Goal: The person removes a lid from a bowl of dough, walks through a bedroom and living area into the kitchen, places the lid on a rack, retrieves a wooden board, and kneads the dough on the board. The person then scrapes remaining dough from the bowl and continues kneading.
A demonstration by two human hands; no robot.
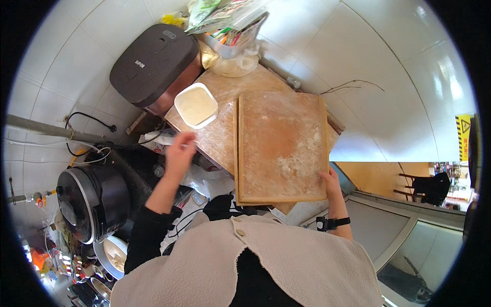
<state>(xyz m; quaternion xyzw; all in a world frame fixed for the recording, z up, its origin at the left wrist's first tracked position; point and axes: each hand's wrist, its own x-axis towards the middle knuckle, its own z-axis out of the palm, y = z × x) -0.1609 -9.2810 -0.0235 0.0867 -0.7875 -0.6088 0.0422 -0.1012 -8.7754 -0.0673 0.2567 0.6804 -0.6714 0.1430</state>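
A floured wooden board point(280, 146) with raised edge strips lies on a larger wooden work surface point(218, 88). White flour is scattered over its right half. My right hand point(330, 182) grips the board's right edge near the lower corner, thumb on top, fingers mostly hidden. My left hand point(180, 151), slightly blurred, hovers by the left edge of the work surface with its fingers partly bent; it seems to hold nothing. Just above it stands a white square plastic tub point(196, 106) containing pale flour-like powder.
A dark Supor rice cooker point(157, 65) stands at the back left, near a plastic bin point(230, 50) of packets. A black pressure cooker point(94, 203) and a bowl of batter or dough point(115, 255) are at the left. Tiled walls point(307, 34) rise behind; a framed glass panel point(425, 249) is at the right.
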